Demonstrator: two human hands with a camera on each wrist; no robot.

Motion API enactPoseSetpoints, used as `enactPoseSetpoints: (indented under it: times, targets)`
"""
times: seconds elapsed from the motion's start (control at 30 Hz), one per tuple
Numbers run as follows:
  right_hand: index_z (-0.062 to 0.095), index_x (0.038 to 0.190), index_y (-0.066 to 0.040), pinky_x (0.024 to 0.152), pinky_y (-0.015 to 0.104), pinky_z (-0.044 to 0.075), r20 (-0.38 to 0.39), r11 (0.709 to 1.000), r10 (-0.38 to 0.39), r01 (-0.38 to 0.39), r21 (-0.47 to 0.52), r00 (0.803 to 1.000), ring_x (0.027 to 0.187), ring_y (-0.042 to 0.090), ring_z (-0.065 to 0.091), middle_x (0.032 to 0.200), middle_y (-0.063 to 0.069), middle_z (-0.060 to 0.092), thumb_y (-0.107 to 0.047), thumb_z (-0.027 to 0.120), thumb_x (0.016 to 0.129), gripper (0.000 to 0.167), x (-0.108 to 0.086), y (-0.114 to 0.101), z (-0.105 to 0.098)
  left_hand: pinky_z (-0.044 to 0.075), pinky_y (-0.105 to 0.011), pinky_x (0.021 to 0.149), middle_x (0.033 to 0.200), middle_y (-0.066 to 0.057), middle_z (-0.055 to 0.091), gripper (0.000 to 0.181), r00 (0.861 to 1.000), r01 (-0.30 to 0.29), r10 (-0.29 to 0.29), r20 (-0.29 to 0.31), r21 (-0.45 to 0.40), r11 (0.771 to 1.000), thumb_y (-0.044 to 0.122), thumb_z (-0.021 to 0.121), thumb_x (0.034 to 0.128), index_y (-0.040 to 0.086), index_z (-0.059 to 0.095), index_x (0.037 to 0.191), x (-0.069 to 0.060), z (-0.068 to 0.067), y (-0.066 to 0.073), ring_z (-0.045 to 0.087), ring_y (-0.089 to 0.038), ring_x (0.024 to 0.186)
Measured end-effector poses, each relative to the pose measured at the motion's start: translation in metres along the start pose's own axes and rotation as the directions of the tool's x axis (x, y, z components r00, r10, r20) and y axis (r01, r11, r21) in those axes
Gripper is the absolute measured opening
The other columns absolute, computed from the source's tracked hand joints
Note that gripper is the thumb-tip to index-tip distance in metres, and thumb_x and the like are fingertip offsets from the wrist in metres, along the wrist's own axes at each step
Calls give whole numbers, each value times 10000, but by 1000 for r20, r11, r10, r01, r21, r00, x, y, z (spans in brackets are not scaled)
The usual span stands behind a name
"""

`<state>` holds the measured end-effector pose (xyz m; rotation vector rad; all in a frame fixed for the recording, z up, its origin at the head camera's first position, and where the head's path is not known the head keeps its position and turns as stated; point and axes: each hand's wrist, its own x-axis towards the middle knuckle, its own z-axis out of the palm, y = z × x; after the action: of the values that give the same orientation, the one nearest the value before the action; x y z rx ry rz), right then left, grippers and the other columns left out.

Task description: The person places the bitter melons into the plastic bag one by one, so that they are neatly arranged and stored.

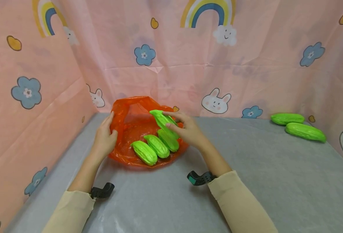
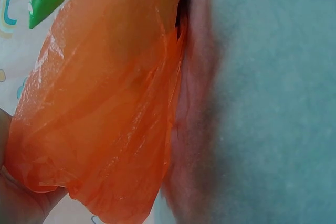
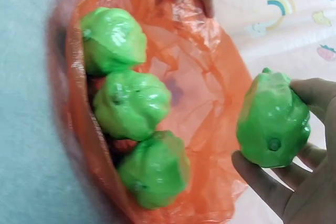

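An orange plastic bag (image 1: pixel 121 152) lies on its side with its mouth facing me. My left hand (image 1: pixel 105 137) grips the bag's left rim between thumb and fingers, with the plastic also filling much of the left wrist view. Three green bitter melons (image 1: pixel 144 153) lie side by side within the bag, their stem ends showing in the right wrist view. My right hand (image 1: pixel 190 129) holds another bitter melon (image 3: pixel 273 121), thumb on one side and fingers on the other. In the head view it is tilted at the bag's right side, above the rightmost melon inside.
Two more bitter melons (image 1: pixel 305 132) lie together at the back right of the grey tabletop (image 1: pixel 247 174). A pink patterned cloth (image 1: pixel 171 77) hangs close behind the bag and along both sides. Black wrist mounts (image 1: pixel 200 178) project inward from both forearms.
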<state>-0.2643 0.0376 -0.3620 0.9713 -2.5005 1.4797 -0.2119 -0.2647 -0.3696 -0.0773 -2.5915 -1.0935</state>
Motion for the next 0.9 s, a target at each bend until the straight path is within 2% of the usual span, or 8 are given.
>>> enactPoseSetpoints:
  times: [0.13, 0.2, 0.37, 0.63, 0.9]
  targets:
    - [598, 1425, -229, 784, 315, 532, -12, 999, 27, -27, 21, 1000, 1127, 260, 607, 1390, 68, 594, -258, 621, 999, 428, 0, 0, 6, 286, -593, 1214, 1652, -216, 280, 676, 1000, 6, -6, 1, 3, 1000, -17, 418, 962, 46, 225, 1608, 0, -1, 0, 283, -415, 1521]
    - [604, 1420, -222, 780, 328, 525, -19, 999, 23, -23, 22, 1000, 1105, 269, 612, 1333, 87, 606, -254, 621, 999, 423, 1, 0, 8, 282, -593, 1216, 1655, -213, 274, 677, 1000, 9, -9, 3, 2, 1000, -15, 418, 964, 49, 223, 1609, 0, -1, 1, 279, -415, 1523]
    - [623, 1403, -204, 870, 393, 510, -33, 1000, 6, -6, -8, 999, 1106, 265, 576, 1222, 102, 621, -238, 632, 989, 415, 1, 1, 13, 288, -595, 1212, 1654, -214, 276, 680, 1000, 7, -7, 6, -2, 1000, -18, 420, 965, 52, 218, 1610, 0, -1, 1, 283, -420, 1520]
    - [645, 1379, -216, 1020, 535, 489, -31, 999, 16, -17, -34, 999, 1224, 268, 564, 1310, 82, 652, -255, 652, 972, 410, -1, 11, 23, 282, -592, 1215, 1653, -219, 273, 683, 1000, 6, -6, 13, -6, 1000, -20, 421, 963, 52, 216, 1610, 1, 0, 2, 275, -418, 1523]
    - [643, 1380, -238, 1041, 512, 480, -7, 998, 47, -48, -30, 999, 1235, 252, 570, 1309, 68, 651, -278, 638, 981, 401, 0, 18, 31, 283, -596, 1214, 1667, -203, 248, 694, 1000, 16, -16, 10, -11, 1000, -28, 419, 959, 67, 210, 1614, -1, -2, 3, 258, -411, 1532]
